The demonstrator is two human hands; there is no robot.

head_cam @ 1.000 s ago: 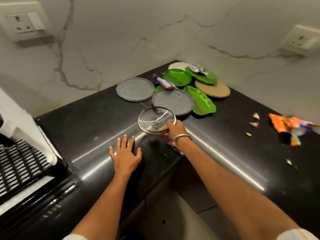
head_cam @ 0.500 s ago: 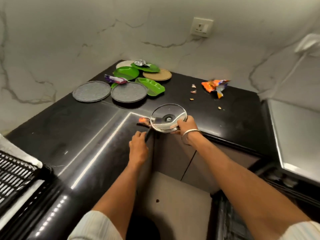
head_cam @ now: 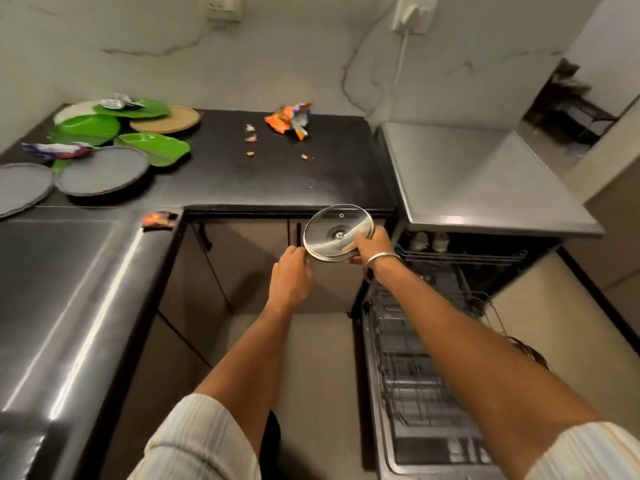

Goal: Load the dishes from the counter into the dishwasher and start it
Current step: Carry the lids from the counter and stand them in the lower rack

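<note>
A round glass lid [head_cam: 334, 230] with a metal rim is held in the air in front of the cabinet doors. My right hand [head_cam: 372, 245] grips its right edge. My left hand [head_cam: 291, 275] is closed at its lower left edge, touching the rim. The dishwasher [head_cam: 429, 375] stands open at the lower right, its lower wire rack pulled out under my right arm. On the black counter [head_cam: 259, 178] at the back left lie two grey plates [head_cam: 102, 174], several green plates [head_cam: 156, 148], a tan plate [head_cam: 166, 120] and a white one.
An orange snack wrapper [head_cam: 289, 119] and crumbs lie on the counter at the back. More wrappers sit on the plates and at the counter corner [head_cam: 157, 220]. A steel-topped surface [head_cam: 478, 174] covers the dishwasher. A plug and cord hang on the wall [head_cam: 408, 15].
I carried the lid off the counter and to the right, toward the open dishwasher. My left hand left the counter and came up to the lid's edge. The view swung right.
</note>
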